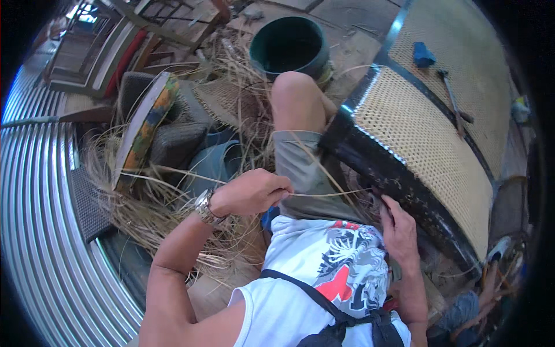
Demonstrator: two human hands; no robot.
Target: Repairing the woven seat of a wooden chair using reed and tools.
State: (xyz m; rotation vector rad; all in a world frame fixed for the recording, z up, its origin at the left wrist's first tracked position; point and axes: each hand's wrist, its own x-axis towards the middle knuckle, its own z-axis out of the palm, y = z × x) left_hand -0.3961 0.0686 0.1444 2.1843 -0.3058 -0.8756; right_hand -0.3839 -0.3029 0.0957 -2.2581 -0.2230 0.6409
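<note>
The left hand (257, 189) pinches a pale cane strand (324, 194) stretched toward the black frame (399, 173) of a woven panel (428, 127). The right hand (400, 231) is beside that frame, its grip unclear. The white shirt (298, 240) bears red-and-black printing.

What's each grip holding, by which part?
Left grip: a pale strip, pinched left of the black frame; whether at its end is unclear. Right grip: cannot tell.

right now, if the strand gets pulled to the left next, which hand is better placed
Left, I'd judge: the left hand pinches the strand well out from the black frame. The right hand is close beside that frame, its grip unclear.
</note>
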